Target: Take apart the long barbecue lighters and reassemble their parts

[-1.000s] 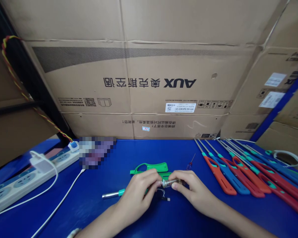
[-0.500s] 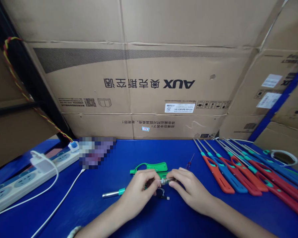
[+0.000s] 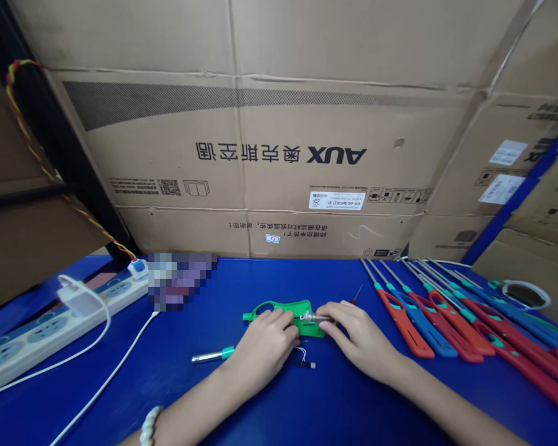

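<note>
My right hand (image 3: 353, 328) pinches a small metallic and clear part (image 3: 312, 317) over the right end of a green plastic lighter shell (image 3: 292, 307). Its fingers are closed round the part's right end. My left hand (image 3: 272, 337) rests on the lower left of the shell, fingers bent together; what they hold, if anything, is hidden. Below the shell, a small black piece with white wires (image 3: 307, 365) lies on the blue table. A short metal tube with a teal collar (image 3: 212, 356) lies left of my left hand. The screwdriver (image 3: 357, 293) is partly hidden behind my right hand.
Several long-nosed lighters (image 3: 402, 322) in orange, blue and red lie at the right, beside a roll of tape (image 3: 525, 294). A white power strip (image 3: 46, 331) with cables runs along the left. A cardboard wall (image 3: 279, 124) stands behind the blue table (image 3: 167, 396).
My hands have moved apart slightly. The clear part has gone from between both hands to my right hand over the green shell, and my left hand has turned palm down.
</note>
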Action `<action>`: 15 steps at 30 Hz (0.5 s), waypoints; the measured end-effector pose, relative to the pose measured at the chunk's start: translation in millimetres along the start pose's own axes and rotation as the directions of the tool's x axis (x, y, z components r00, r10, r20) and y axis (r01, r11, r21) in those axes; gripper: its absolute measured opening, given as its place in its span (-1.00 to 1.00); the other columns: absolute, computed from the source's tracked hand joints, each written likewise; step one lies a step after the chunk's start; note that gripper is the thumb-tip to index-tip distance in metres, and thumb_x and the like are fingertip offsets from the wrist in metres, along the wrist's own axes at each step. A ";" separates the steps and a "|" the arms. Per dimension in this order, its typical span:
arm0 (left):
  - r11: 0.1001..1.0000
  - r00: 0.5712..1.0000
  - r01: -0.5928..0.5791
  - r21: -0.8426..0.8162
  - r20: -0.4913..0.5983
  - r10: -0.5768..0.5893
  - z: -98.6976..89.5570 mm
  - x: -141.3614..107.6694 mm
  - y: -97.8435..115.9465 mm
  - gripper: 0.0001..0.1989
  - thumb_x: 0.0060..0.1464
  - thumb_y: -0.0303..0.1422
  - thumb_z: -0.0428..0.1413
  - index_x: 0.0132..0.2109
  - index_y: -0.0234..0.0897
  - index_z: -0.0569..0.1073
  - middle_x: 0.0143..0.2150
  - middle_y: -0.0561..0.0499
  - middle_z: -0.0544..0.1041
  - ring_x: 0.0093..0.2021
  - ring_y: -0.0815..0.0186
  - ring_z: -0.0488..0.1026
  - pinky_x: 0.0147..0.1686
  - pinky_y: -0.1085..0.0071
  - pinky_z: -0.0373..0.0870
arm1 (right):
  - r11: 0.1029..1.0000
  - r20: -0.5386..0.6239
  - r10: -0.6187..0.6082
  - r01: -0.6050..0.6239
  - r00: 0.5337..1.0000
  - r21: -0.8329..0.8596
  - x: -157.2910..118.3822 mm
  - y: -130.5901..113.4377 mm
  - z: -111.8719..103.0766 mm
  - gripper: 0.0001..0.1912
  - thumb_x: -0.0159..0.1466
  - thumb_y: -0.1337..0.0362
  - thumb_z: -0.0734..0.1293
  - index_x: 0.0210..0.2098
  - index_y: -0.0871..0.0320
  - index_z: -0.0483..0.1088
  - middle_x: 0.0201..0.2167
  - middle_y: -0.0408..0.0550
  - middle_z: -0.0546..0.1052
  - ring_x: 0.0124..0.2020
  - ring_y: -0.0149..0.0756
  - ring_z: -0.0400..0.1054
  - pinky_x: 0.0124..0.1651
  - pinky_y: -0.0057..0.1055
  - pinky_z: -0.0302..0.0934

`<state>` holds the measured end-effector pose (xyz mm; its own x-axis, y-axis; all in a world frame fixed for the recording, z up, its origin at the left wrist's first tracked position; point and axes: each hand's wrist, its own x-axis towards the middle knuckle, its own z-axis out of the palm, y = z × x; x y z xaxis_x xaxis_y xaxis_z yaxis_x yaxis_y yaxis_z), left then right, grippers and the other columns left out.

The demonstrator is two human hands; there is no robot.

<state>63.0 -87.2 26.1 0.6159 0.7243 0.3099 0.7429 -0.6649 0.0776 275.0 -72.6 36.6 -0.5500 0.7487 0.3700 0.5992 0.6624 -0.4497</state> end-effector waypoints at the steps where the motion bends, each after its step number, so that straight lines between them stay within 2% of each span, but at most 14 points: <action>1: 0.999 1.000 -0.024 0.034 -0.001 0.024 3.5 0.6 1.1 -0.87 0.16 -0.48 0.07 -0.35 -0.32 0.47 -0.32 -0.03 0.46 -0.31 0.20 0.40 -0.31 0.32 0.31 | 1.000 -0.003 -0.003 0.002 1.000 -0.005 0.0 0.2 -0.3 -0.85 0.38 0.31 0.16 -0.20 0.13 0.36 -0.27 -0.09 0.53 -0.28 -0.25 0.39 -0.09 -0.27 0.17; 9: 0.999 1.000 0.014 -0.037 -0.009 -0.014 11.2 5.1 -0.5 -0.83 0.15 -0.52 0.05 -0.38 -0.31 0.49 -0.34 -0.03 0.47 -0.32 0.22 0.41 -0.29 0.32 0.33 | 1.000 0.005 -0.022 0.022 1.000 -0.012 -0.9 -1.6 -2.3 -0.83 0.38 0.31 0.15 -0.20 0.13 0.37 -0.27 -0.05 0.55 -0.28 -0.23 0.40 -0.11 -0.27 0.19; 15: 1.000 1.000 -0.017 0.015 -0.020 0.018 14.2 3.0 3.4 -0.79 0.17 -0.55 -0.05 -0.38 -0.34 0.42 -0.36 -0.07 0.44 -0.36 0.20 0.40 -0.34 0.31 0.34 | 1.000 0.002 -0.011 0.011 1.000 0.006 0.2 -1.0 -3.5 -0.83 0.38 0.30 0.15 -0.22 0.13 0.36 -0.27 -0.04 0.54 -0.28 -0.22 0.39 -0.07 -0.23 0.18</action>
<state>71.1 -84.7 13.9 0.6236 0.7087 0.3299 0.7359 -0.6746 0.0579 276.3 -73.0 39.9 -0.5579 0.7413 0.3731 0.5896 0.6704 -0.4506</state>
